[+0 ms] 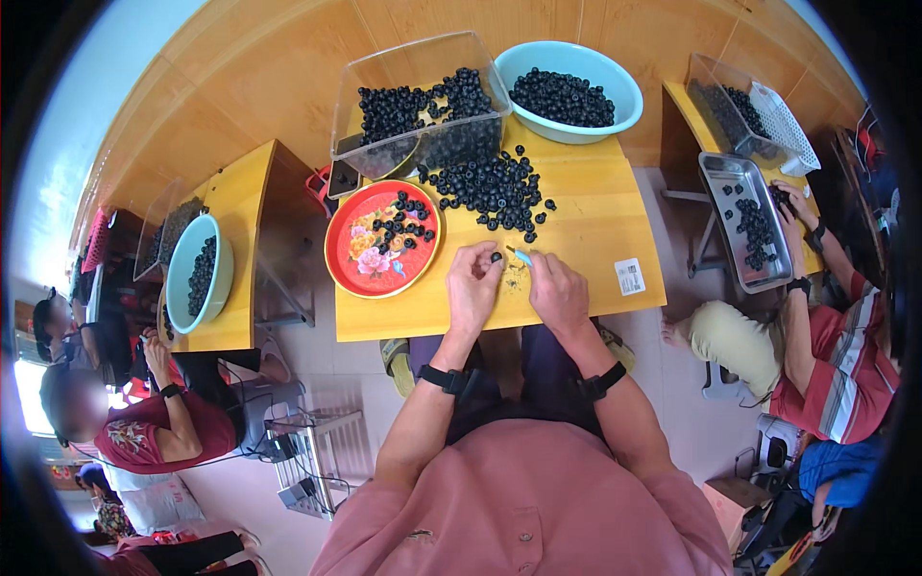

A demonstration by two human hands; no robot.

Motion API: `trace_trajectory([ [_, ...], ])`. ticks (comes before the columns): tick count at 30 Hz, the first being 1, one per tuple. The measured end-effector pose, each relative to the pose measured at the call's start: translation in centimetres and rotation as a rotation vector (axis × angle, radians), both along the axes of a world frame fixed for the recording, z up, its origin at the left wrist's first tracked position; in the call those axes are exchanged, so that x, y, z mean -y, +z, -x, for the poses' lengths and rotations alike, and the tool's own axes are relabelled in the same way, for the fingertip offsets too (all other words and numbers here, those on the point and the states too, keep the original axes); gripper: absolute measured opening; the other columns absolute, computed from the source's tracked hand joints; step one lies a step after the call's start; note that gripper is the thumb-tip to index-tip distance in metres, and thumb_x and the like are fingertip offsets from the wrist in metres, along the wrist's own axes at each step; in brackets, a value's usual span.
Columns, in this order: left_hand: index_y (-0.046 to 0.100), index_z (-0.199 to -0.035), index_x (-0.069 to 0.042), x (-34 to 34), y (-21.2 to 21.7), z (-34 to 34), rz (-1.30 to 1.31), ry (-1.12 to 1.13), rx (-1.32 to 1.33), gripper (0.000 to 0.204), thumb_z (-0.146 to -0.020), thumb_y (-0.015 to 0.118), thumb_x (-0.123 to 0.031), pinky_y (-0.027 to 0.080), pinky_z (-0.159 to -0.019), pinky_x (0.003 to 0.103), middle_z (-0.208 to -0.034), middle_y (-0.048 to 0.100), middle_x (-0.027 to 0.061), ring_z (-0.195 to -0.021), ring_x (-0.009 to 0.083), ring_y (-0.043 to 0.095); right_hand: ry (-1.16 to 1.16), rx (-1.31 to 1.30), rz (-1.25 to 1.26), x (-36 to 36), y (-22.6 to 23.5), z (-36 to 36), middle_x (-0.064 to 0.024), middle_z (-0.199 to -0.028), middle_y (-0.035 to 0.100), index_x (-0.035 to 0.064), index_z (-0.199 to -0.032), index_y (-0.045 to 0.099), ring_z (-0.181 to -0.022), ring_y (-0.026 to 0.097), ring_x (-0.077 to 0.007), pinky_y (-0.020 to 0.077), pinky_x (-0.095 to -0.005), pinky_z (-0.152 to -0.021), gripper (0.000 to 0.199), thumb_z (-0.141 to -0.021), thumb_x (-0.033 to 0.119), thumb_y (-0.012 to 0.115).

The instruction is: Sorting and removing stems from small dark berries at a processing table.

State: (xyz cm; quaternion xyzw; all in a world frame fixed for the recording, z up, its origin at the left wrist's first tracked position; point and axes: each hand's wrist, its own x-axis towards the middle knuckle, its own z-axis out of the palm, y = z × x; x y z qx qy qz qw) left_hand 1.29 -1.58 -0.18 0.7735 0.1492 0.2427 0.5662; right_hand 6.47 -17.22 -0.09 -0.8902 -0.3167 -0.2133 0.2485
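Over the near half of the yellow table, my left hand (472, 288) pinches one small black round piece (497, 257) between thumb and fingertips. Just to its right, my right hand (559, 290) is closed around a slim light-blue tool (522, 257); its thin tip points left and stays apart from the piece. Dark crumbs (515, 278) lie on the wood between my hands. Beyond them spreads a loose pile of black round pieces (495, 192). Several more rest on a red floral tray (338, 245) left of my left hand.
At the table's back stand a clear plastic bin (423, 53) and a light-blue basin (629, 101), both holding black pieces. A white label (630, 277) sticks to the right side of the yellow table (605, 230). People work at tables on either side, with a metal tray (715, 168) at right.
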Motion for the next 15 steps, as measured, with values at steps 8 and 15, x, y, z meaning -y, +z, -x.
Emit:
trace_trajectory([
  [8,0.071,-0.117,0.002,-0.02,0.13,-0.07,-0.033,-0.024,-0.020,0.032,-0.087,0.078,0.005,0.056,-0.078,0.026,-0.098,0.067,0.0073,-0.084,0.0120,0.066,0.114,0.048,0.056,0.04,0.27,0.09,-0.0081,-0.080,0.062,0.0056,-0.104,0.068,-0.073,0.069,-0.0252,0.0563,-0.0389,-0.060,0.015,-0.091,0.010,0.063],
  [15,0.070,-0.117,0.001,-0.08,-0.21,-0.02,-0.009,-0.037,-0.015,0.031,-0.087,0.077,0.006,0.055,-0.078,0.026,-0.097,0.067,0.0061,-0.084,0.0116,0.066,0.116,0.039,0.054,-0.05,0.44,0.15,-0.0088,-0.080,0.062,0.0051,-0.104,0.068,-0.072,0.069,-0.0259,0.0564,-0.0394,-0.060,0.016,-0.090,0.010,0.063],
])
